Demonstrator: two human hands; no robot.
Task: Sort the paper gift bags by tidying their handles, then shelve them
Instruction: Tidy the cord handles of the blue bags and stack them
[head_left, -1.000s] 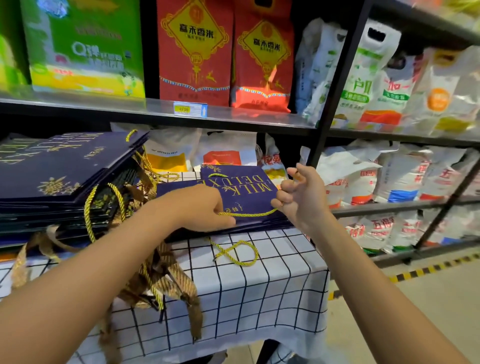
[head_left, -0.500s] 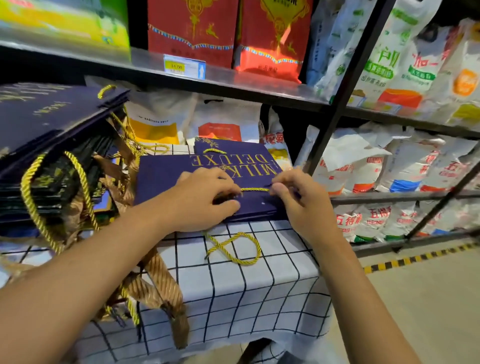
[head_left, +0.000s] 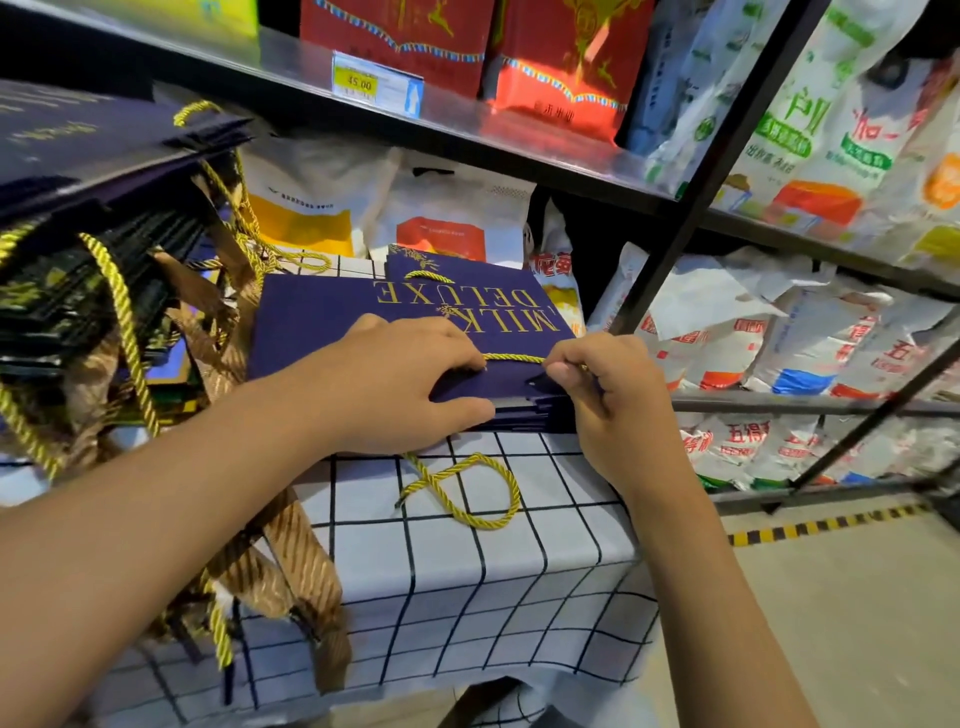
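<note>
A flat navy paper gift bag (head_left: 322, 317) printed "MILK DELUXE" in gold lies on top of a small pile on the checked tablecloth (head_left: 467, 582). My left hand (head_left: 400, 384) presses down on the bag's near edge and pinches one end of its gold cord handle (head_left: 514, 357). My right hand (head_left: 608, 395) pinches the other end of the same cord at the bag's right corner. The cord runs taut between the two hands. A second gold cord loop (head_left: 467, 493) hangs loose over the cloth below the pile.
A tall stack of navy bags (head_left: 93, 156) with dangling gold cords and brown ribbons sits at the left. A metal shelf (head_left: 467, 130) with a price tag and red packs runs overhead. Rice sacks (head_left: 753, 332) fill the black rack to the right. Floor lies at lower right.
My right hand came down from above the bag to its right corner. The cord, earlier pulled up and slack, now lies straight along the bag's edge. The view moved closer.
</note>
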